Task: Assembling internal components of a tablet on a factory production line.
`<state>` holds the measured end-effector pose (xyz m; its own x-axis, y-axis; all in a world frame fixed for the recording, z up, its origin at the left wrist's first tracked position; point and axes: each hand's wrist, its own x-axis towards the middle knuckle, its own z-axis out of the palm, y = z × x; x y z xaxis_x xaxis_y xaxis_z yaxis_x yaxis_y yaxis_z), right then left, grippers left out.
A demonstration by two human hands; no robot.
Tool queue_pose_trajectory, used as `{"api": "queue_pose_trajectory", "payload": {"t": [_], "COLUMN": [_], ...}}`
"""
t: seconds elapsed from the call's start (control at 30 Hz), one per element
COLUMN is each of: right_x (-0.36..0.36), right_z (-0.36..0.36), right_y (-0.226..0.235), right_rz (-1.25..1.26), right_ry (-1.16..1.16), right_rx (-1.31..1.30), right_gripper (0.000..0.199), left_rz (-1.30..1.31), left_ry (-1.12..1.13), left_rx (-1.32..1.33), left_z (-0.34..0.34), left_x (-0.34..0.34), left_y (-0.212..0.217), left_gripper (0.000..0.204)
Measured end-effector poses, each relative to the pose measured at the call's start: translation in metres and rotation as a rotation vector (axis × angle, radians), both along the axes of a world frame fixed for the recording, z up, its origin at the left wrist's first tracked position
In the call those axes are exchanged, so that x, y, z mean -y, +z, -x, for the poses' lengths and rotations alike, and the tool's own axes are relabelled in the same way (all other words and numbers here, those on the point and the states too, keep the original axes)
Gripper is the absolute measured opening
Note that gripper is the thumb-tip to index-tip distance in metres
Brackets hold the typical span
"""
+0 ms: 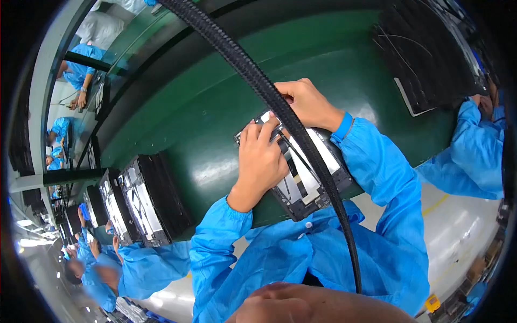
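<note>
A flat tablet-like electronic chassis (pixel 293 191) with a black frame and silver-white panels lies in front of me, at the near edge of the green bench. My left hand (pixel 261 156) rests over its far left part, fingers stretched out and their tips on the small parts there. Beyond the far edge of the chassis, my right hand (pixel 309 102) has its fingers bent together close to my left fingertips. A thick black braided cable (pixel 301 134) crosses in front and hides the right fingertips, so what they pinch cannot be made out.
Stacks of similar chassis (pixel 142 202) with black sheets stand at the left on the green bench (pixel 215 145). A large black stack (pixel 431 64) stands at the far right, beside a co-worker's blue sleeve (pixel 468 140). Other workers in blue sit along the left.
</note>
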<state>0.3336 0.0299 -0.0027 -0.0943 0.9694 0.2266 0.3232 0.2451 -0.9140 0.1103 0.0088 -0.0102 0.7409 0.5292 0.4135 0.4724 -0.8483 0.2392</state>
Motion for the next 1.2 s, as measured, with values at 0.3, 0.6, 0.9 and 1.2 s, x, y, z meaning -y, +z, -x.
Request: {"api": "queue_pose_trajectory", "payload": {"t": [0.3,0.6,0.9,1.2], "right_x": [-0.002,0.001,0.012,0.009], "right_z": [-0.001,-0.016,-0.030,-0.039], "right_y": [-0.014,-0.017,-0.020,-0.020], "right_rz": [-0.049,-0.050,-0.088,0.084], "right_ry": [-0.049,-0.023,-0.018,-0.046], "right_rx": [0.000,-0.154,0.088,0.011], "right_gripper": [0.011,0.026,0.037,0.025], "left_rz": [0.049,0.125,0.151,0.141], "left_ry": [0.004,0.020,0.035,0.039], "left_rx": [0.024,0.063,0.028,0.032], "left_z": [-0.006,-0.008,-0.007,-0.006], "left_x": [-0.010,-0.007,-0.006,-0.008], "left_y": [0.001,0.000,0.001,-0.001], "left_gripper": [0.055,0.056,0.055,0.059]}}
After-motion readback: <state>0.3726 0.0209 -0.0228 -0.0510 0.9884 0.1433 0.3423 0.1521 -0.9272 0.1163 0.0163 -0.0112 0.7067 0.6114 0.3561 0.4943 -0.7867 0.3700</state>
